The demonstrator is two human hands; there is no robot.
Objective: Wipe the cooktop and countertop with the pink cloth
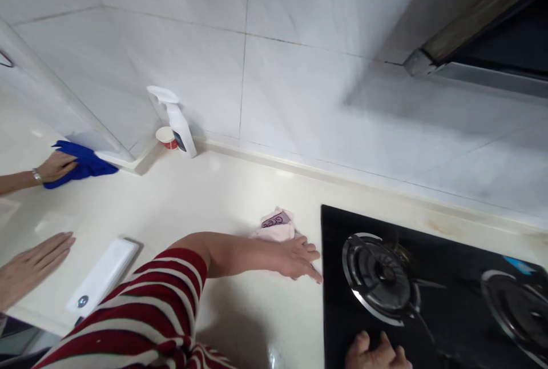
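Note:
My left hand (299, 257), at the end of a red-and-white striped sleeve, presses down on a pale pink cloth (276, 229) on the countertop, beside the left edge of the black gas cooktop (454, 289). Part of the cloth, with dark lettering on a purple patch, sticks out past the wrist; the rest is under the hand. At the bottom edge of the view, my right hand (379, 353) rests on the front of the cooktop below the left burner (383, 275). Its fingers are apart and slightly bent, with nothing seen in them.
On the left, a co-worker's hand (60, 166) presses a blue cloth (88, 163) on the counter; their other hand (36, 266) lies flat near a white oblong device (105, 272). A white spray bottle (180, 126) and paper cup (166, 137) stand in the corner. A range hood (488, 69) juts out upper right.

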